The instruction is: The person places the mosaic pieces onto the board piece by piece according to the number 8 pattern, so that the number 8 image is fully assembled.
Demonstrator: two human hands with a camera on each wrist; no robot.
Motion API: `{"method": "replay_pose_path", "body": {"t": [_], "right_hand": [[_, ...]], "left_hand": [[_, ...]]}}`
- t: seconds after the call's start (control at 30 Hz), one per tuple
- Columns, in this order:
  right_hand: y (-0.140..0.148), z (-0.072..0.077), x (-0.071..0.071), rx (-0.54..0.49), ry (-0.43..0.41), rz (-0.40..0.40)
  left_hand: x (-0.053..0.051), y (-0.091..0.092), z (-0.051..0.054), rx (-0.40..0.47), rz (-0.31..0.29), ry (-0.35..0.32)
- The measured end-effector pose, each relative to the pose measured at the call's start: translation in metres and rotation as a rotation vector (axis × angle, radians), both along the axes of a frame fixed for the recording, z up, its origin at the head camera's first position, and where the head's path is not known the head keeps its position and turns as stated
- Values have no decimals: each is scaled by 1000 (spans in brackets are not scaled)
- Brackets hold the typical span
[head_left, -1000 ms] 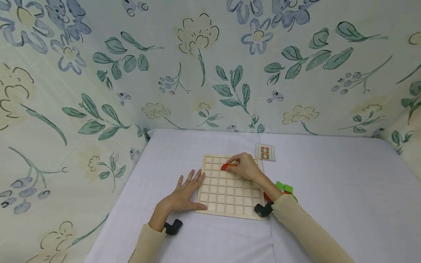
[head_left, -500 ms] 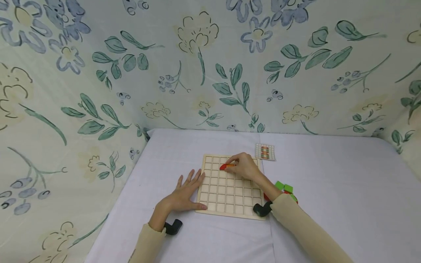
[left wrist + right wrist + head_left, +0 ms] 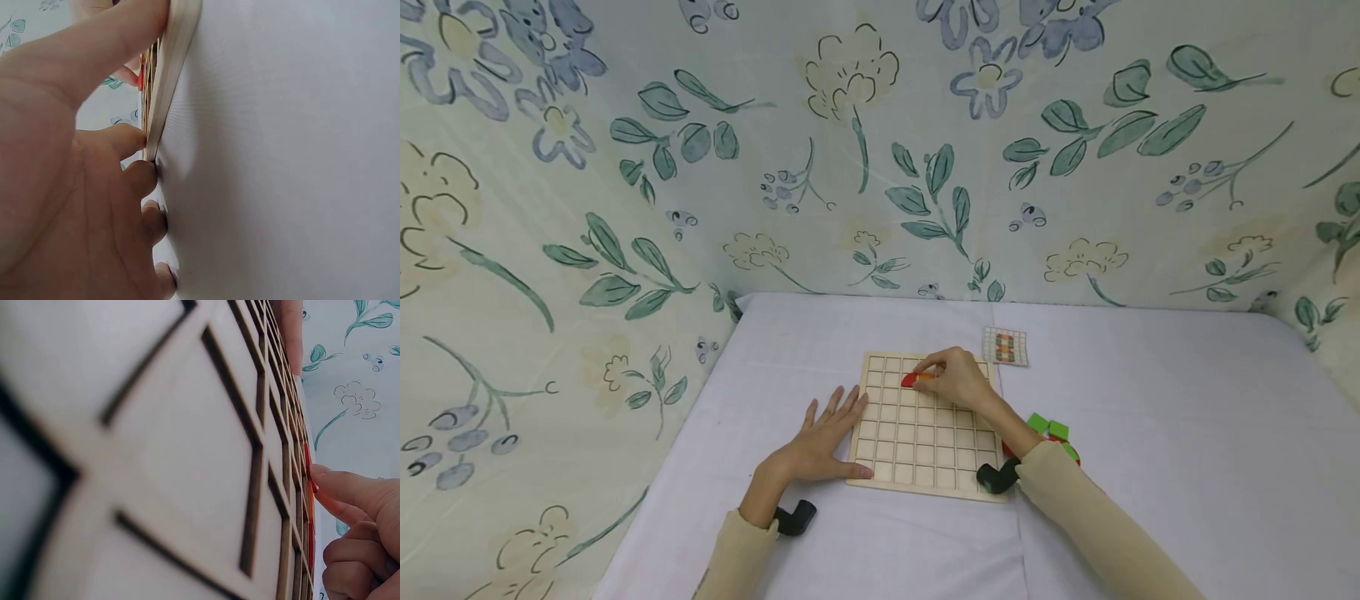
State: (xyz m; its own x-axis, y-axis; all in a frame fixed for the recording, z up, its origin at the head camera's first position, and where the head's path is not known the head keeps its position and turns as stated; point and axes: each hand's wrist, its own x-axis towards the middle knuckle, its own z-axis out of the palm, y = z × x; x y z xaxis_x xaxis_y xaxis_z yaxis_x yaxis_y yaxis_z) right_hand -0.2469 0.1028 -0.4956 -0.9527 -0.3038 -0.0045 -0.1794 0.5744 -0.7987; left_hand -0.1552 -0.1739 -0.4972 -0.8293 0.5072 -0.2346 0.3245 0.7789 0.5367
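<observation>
A pale wooden grid board (image 3: 906,433) lies on the cloth. My left hand (image 3: 820,446) is spread at its left side, thumb and fingertips touching the edge; the left wrist view shows the thumb on the board's rim (image 3: 173,56). Over the upper part of the board my right hand (image 3: 961,382) holds a red piece (image 3: 908,381) between thumb and finger. Beside it an orange piece (image 3: 927,377) shows, partly hidden by the fingers. In the right wrist view, the right hand's (image 3: 359,525) thumb and finger meet at red and orange pieces along the board's far part.
A small patterned card (image 3: 1004,347) lies off the board's upper right corner. Green blocks (image 3: 1057,430) and some red ones sit right of the board, partly behind the right forearm. A floral cloth (image 3: 865,167) hangs behind the white table (image 3: 1165,417).
My right hand and the red piece have shifted very slightly left over the board. The left hand has stayed in place.
</observation>
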Motion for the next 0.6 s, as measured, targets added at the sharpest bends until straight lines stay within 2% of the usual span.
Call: {"method": "replay_pose_path", "body": {"t": [0.2,0.6], "right_hand": [[2,-2,-2,-34,-39,-3],[3,-2,-2,-38,-19,10]], "left_hand": [[0,0,0,4,4,-4],[-1,1,-1,2,6,-5]]}}
